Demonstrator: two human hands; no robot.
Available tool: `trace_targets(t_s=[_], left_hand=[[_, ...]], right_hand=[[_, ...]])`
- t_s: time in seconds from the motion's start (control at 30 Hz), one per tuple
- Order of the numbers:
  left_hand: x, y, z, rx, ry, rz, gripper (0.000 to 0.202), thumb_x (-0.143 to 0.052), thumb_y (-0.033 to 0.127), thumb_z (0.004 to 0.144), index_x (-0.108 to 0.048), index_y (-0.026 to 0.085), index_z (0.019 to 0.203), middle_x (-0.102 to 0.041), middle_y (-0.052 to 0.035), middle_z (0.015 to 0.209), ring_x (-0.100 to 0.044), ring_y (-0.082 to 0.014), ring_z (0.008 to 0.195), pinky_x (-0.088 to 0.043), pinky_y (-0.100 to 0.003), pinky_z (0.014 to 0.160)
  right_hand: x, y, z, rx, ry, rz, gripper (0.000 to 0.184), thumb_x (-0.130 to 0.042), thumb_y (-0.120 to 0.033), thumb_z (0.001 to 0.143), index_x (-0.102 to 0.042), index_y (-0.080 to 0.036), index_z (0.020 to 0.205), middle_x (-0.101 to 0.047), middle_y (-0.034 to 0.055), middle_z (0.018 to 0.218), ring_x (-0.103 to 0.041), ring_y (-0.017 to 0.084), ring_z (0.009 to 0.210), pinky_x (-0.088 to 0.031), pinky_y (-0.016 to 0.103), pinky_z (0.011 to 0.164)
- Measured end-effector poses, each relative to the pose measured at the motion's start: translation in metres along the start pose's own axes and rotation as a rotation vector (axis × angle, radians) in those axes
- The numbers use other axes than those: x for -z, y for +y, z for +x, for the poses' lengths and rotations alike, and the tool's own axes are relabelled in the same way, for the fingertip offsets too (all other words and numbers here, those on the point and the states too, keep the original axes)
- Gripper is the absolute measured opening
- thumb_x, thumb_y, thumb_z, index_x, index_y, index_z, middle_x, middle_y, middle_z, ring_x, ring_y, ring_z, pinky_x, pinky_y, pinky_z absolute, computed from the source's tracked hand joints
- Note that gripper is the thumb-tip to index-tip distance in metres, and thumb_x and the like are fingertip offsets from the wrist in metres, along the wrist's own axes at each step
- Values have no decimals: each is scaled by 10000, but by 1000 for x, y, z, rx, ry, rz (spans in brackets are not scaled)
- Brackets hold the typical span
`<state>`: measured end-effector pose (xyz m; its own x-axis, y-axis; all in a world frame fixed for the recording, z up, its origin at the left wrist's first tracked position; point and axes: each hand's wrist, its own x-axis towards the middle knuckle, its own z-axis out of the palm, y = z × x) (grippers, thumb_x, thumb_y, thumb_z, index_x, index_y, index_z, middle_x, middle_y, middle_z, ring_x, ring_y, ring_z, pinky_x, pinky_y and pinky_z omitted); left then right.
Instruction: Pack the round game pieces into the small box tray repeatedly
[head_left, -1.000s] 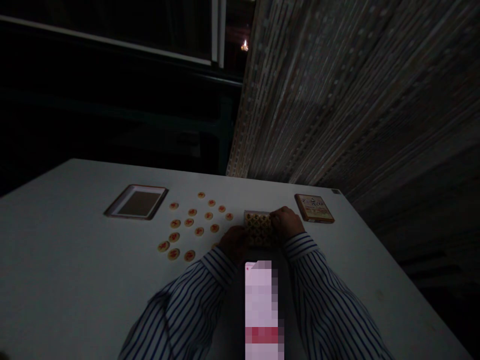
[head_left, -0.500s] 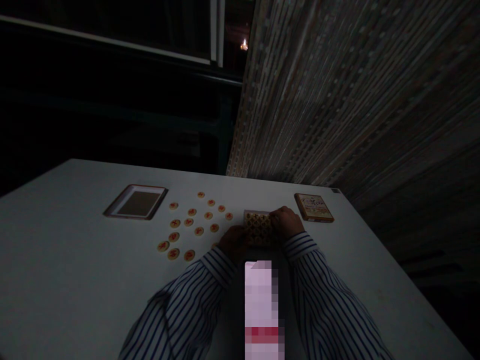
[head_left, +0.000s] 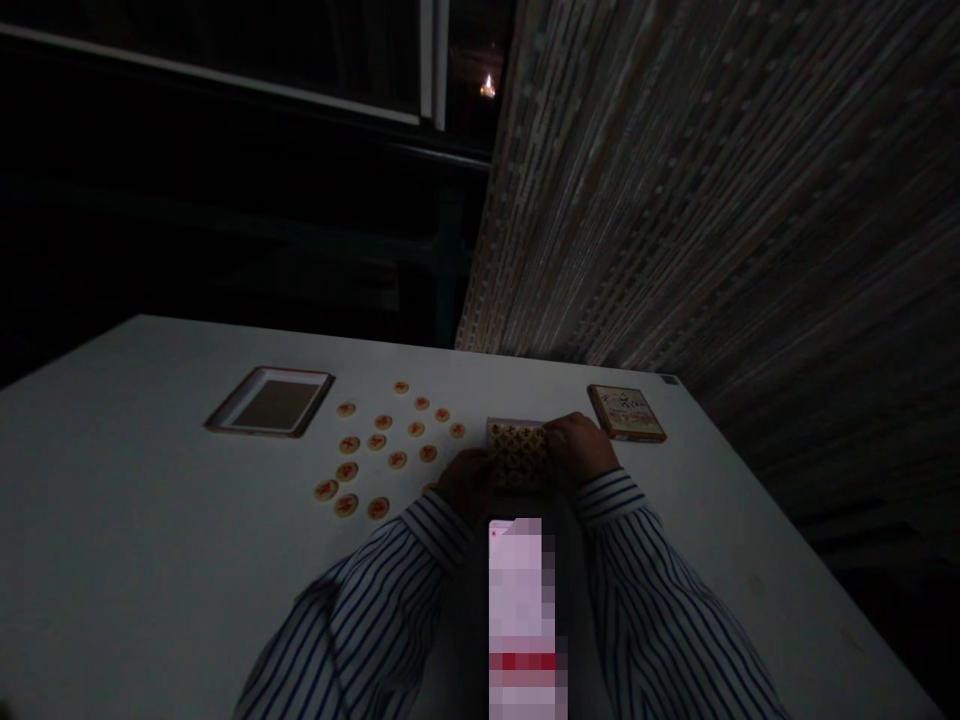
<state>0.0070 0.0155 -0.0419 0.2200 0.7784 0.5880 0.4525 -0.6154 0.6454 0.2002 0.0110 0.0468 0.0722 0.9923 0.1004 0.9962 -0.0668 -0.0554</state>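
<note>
A small tray of round pieces [head_left: 516, 452] sits on the white table [head_left: 150, 560] just in front of me. My left hand [head_left: 466, 484] grips its near left side, fingers curled. My right hand [head_left: 579, 446] is closed on its right edge. Several round tan game pieces with red marks [head_left: 382, 455] lie spread on the table to the left of the tray. The light is dim and the fingers are hard to make out.
An open shallow box [head_left: 271, 401] lies at the far left. A box lid with a printed picture [head_left: 625, 412] lies at the far right near the table's corner. A woven blind [head_left: 712, 180] hangs behind. A blurred pale strip [head_left: 523, 610] hangs below my arms.
The tray between my hands has shifted slightly toward me. Both hands stay on it. The loose pieces have not moved.
</note>
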Motion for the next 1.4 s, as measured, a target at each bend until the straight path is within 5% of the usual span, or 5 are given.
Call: trace_targets(t_s=[0.77,1.4], left_hand=[[7,7,2,19,-29,10,121,-566,161,688,-637,141,783,-634,-68,832,-603,-175,791,-523,-319,715],[9,10,2,30,-44,10,128,-556,165,705,-633,146,805,-626,-73,872,-598,-171,819,-521,-325,739]], right_hand=[[17,-26,-14,21,-105,-259,264,-441,-363,806,-590,-205,956,-536,87,1020,-450,216,976,-314,344,742],[21,-27,-11,30,-162,-241,249,-429,-323,812,-608,-212,945,-542,89,1038,-460,220,973,-318,354,740]])
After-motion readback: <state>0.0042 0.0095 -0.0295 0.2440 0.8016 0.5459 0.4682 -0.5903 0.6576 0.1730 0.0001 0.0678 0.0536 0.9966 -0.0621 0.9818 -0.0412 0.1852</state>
